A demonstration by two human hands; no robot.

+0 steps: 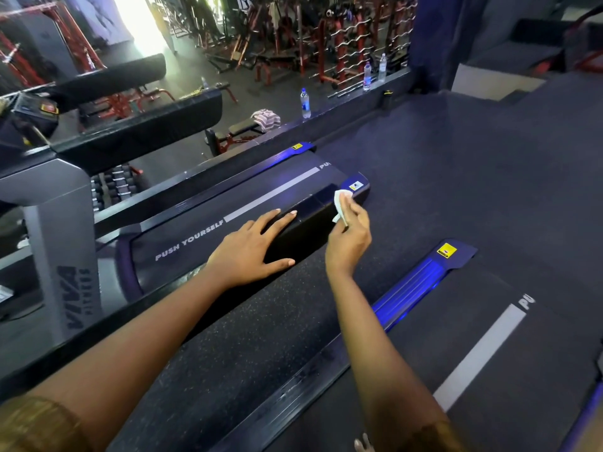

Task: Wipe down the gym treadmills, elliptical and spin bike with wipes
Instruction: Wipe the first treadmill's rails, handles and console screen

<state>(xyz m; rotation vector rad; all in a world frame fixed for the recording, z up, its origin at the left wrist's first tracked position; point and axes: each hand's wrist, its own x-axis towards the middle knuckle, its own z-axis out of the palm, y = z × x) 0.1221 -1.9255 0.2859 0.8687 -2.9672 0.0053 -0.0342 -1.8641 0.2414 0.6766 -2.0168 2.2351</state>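
Observation:
A dark treadmill (182,230) with "PUSH YOURSELF" printed on its belt lies in front of me, its black side rail (313,207) running away to the right. My left hand (251,246) rests flat on that rail with straight fingers. My right hand (350,230) pinches a white wipe (340,203) and holds it against the rail near its rear end cap. A second treadmill (483,347) with a blue-lit side rail lies to the right.
The grey treadmill upright (62,243) and black handrails stand at left. Speckled rubber floor (456,164) stretches beyond. Water bottles (305,102) stand on a ledge along a mirror or glass wall showing red weight racks, a bench and a towel.

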